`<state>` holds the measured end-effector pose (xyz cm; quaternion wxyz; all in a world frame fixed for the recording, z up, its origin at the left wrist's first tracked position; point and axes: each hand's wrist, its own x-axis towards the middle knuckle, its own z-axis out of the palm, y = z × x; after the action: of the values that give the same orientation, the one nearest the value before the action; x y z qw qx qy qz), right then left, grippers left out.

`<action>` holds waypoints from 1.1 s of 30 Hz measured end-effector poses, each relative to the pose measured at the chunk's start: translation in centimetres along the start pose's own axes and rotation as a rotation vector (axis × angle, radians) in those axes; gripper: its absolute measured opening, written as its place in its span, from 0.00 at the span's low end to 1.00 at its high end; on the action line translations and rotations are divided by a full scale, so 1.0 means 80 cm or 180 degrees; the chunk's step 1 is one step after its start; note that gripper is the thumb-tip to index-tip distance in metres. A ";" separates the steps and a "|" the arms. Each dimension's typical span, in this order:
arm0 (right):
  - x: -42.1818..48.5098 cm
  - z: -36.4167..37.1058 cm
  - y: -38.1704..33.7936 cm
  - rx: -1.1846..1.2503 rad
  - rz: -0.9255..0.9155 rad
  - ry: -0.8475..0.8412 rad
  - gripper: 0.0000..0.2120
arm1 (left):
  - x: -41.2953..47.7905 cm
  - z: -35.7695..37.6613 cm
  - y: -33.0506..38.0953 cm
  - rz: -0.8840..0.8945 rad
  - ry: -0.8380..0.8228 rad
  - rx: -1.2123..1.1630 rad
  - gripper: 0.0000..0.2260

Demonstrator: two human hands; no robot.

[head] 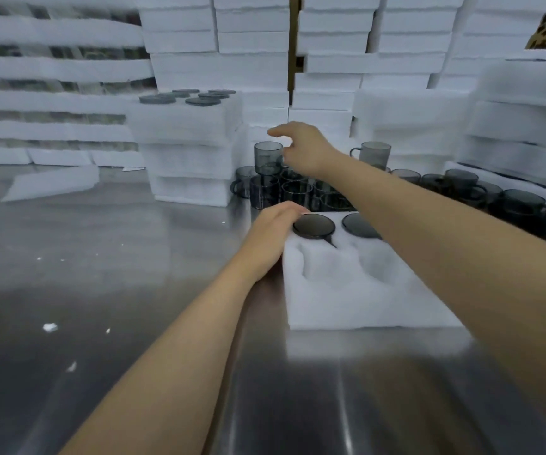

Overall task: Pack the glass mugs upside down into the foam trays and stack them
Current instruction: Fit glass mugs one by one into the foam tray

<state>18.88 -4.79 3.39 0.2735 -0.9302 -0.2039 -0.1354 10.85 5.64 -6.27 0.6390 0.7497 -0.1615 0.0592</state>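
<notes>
Steel table (100, 257), foam tray (363, 307) beside left hand (274, 234); right hand (304, 149) above mugs (297, 188)

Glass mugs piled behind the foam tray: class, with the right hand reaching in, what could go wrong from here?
First, a raised mug stands on the pile of mugs; the right hand beside it could knock it down onto glass. Second, the left hand rests at the far corner of the foam tray, by an inverted mug; a nudge might shift the light tray.
</notes>
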 end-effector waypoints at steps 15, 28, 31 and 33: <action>-0.039 -0.034 -0.040 0.2171 0.0787 0.0336 0.14 | 0.001 -0.003 -0.001 0.0017 -0.0010 0.0085 0.12; -0.227 -0.069 0.015 0.4802 0.1025 0.0059 0.14 | -0.020 0.007 0.015 0.0009 0.0284 0.0478 0.12; -0.225 -0.061 0.011 0.4355 0.0819 0.0087 0.13 | -0.021 0.007 0.016 -0.0104 0.0328 0.0298 0.11; -0.224 -0.056 0.010 0.4048 0.0666 0.0128 0.11 | -0.021 0.007 0.016 -0.0077 0.0358 0.0274 0.10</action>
<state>2.83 -13.42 0.18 0.7870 -0.5987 -0.1474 0.0219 8.76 5.24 -5.64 0.6149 0.7739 -0.1135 0.1004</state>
